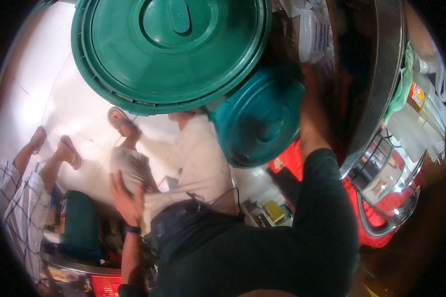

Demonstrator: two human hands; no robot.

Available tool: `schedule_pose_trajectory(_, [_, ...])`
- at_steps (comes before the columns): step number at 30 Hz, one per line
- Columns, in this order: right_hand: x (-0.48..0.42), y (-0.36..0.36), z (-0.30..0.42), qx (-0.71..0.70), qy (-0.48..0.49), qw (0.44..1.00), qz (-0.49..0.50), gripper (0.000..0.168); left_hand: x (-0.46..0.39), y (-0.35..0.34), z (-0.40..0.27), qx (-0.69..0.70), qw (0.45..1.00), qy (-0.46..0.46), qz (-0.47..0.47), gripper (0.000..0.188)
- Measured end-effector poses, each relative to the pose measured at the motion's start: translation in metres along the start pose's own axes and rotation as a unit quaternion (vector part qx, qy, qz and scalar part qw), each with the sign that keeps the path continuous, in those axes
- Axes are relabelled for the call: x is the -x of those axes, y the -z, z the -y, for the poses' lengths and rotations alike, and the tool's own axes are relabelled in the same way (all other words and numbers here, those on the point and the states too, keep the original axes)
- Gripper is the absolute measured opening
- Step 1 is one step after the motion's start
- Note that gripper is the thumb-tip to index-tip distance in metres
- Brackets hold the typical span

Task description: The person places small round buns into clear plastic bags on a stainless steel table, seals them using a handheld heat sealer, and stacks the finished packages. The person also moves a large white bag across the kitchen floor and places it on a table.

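My left hand hangs in front of my thigh with its fingers apart and nothing in it. A large round green plastic lid, with a recessed centre and a moulded grip, fills the top of the view. Below it and to the right, a smaller teal plastic lid is tilted and blurred. My right arm reaches past this smaller lid's right edge. Shadow and blur obscure my right hand, so its grip is unclear. Just beyond it lies a package in clear plastic.
A curved dark edge with a metal rim runs along the right. Beside it stand a shiny metal vessel and plastic-wrapped goods. Another person's legs are at left, near a dark green container. White tiles cover the floor.
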State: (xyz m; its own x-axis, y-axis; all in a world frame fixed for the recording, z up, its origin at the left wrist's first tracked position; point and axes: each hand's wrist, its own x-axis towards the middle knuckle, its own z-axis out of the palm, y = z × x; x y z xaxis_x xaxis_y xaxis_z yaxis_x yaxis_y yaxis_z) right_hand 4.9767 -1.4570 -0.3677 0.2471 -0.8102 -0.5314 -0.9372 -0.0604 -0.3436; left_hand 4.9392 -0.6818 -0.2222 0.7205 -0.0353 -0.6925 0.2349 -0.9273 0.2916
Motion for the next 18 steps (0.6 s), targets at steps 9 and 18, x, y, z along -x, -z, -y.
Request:
schedule_pose_trajectory(9, [0.071, 0.021, 0.095, -0.464, 0.053, 0.882, -0.063, 0.05, -0.002, -0.001, 0.001, -0.038, 0.999, -0.006, -0.005, 0.071])
schedule_pose_trajectory(18, [0.171, 0.004, 0.148, -0.686, 0.175, 0.704, 0.06, 0.047, -0.006, 0.002, 0.009, -0.028, 0.999, -0.022, -0.04, 0.07])
